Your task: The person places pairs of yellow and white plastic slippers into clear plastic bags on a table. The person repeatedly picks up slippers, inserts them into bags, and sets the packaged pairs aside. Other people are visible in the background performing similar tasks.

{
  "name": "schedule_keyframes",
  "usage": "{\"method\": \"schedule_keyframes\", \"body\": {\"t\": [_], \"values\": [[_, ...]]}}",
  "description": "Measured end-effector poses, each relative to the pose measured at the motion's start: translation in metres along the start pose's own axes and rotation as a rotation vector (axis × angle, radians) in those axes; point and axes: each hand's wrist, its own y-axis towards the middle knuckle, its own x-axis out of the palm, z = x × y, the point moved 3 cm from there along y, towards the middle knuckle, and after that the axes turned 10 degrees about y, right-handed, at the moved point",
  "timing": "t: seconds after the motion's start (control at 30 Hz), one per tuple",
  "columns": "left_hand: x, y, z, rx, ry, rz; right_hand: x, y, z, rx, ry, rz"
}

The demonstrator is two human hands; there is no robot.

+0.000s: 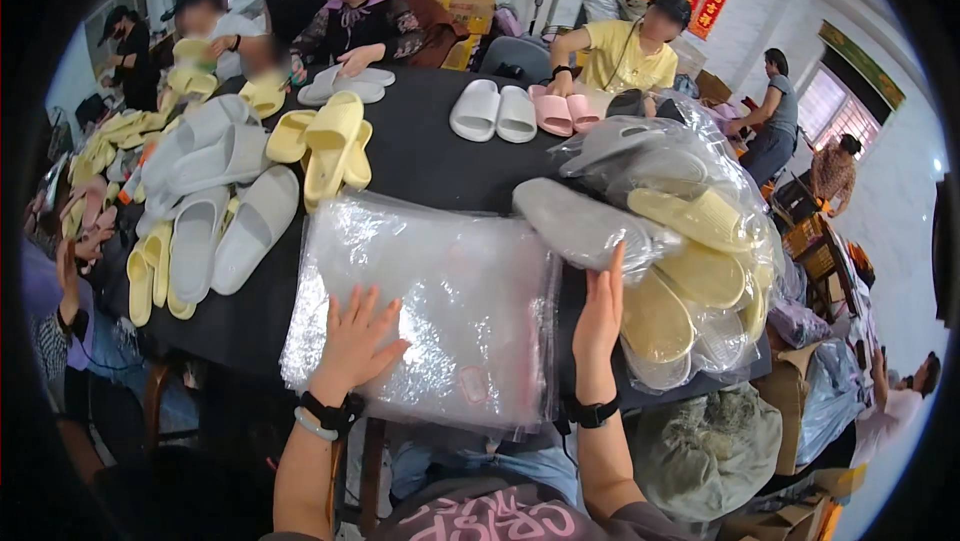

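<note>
My left hand (361, 339) lies flat, fingers spread, on a stack of clear plastic bags (450, 271) in front of me. To its right, my right hand (600, 316) is upright with its fingers stretched out. Its fingertips touch the near end of a grey slipper (575, 221) wrapped in clear plastic. That slipper rests at the left side of a heap of bagged slippers, where a yellow slipper (655, 316) and others in yellow and grey show through the film. Whether the right thumb bears on the slipper is hidden.
Loose grey slippers (258, 226) and yellow slippers (335, 141) lie on the black table (415, 156) to the left. White slippers (497, 111) and pink slippers (565, 111) stand at the far side, by a person in yellow (630, 51). Other people work around the table.
</note>
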Motion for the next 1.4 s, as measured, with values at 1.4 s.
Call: {"method": "schedule_keyframes", "body": {"t": [1.4], "values": [[0.018,-0.018,-0.029,-0.007,-0.206,0.211,0.016,-0.055,0.007,0.304,-0.234,-0.505]]}}
